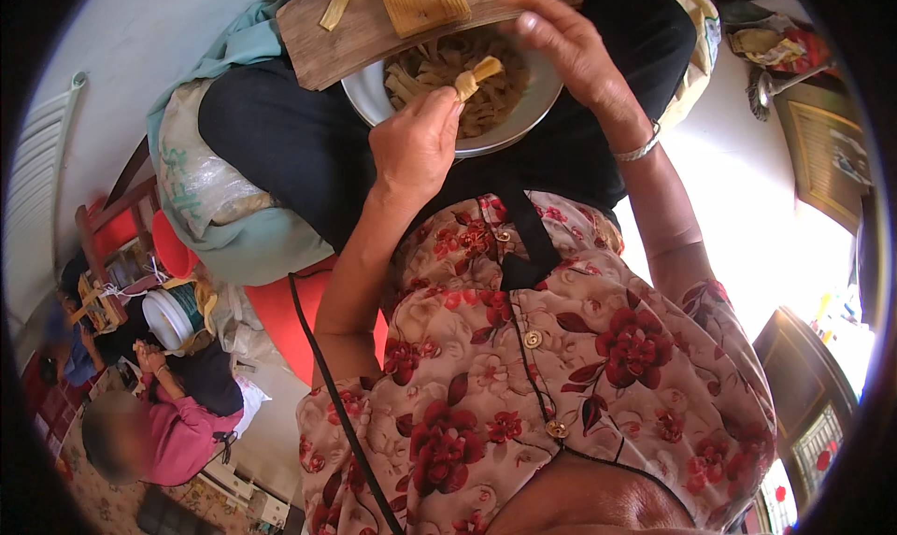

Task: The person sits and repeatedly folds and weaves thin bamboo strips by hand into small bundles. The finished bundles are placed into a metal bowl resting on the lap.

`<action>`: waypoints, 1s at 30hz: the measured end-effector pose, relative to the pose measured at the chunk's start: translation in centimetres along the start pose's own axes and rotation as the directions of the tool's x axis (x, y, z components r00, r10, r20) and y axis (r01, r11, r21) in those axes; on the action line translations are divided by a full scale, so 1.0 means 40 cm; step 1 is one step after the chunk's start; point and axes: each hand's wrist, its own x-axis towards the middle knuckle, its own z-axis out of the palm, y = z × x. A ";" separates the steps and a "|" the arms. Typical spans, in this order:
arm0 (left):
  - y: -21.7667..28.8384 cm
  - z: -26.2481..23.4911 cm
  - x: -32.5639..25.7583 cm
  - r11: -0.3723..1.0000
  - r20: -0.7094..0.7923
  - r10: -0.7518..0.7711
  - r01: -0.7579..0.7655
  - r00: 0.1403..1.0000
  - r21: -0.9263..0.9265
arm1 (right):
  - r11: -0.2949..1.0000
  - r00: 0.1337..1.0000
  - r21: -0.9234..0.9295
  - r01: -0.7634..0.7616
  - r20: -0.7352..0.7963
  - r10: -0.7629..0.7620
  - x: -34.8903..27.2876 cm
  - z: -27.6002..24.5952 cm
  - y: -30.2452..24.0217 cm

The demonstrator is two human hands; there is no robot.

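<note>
My left hand (416, 147) pinches a knotted tofu strip (479, 77), pale yellow, between thumb and fingers above a white basin (495, 142). Inside the basin lie many similar yellowish pieces (505, 100). A wooden board (327, 54) rests across the basin's far side. On it are a stack of flat yellow tofu sheets (425, 2) and a loose cut strip (337, 8), with smaller bits beside it. My right hand (570, 54) hovers at the board's right end, over the basin rim. Its fingers are stretched out and apart, with nothing visible in them.
The basin and board sit on my lap, over dark trousers (271, 152). A plastic bag (201, 161) and light green cloth (248, 250) lie at the left. Lower left, another person (187, 432) sits near a white round container (168, 320) and a red chair (117, 227).
</note>
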 end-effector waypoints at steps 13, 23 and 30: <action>-0.099 -0.052 0.078 0.669 0.507 -0.174 0.480 0.844 -0.568 | 0.928 0.923 -0.331 0.171 0.384 -0.033 -0.004 -0.039 -0.072; -0.209 -0.055 0.268 0.516 0.385 -0.354 0.521 0.852 -0.679 | 0.881 0.999 -0.472 0.028 0.045 -0.008 0.153 -0.032 -0.044; -0.285 0.016 0.300 0.879 0.112 -0.316 0.335 0.942 -0.338 | 0.757 0.985 -0.630 0.173 0.102 -0.140 0.221 -0.026 0.055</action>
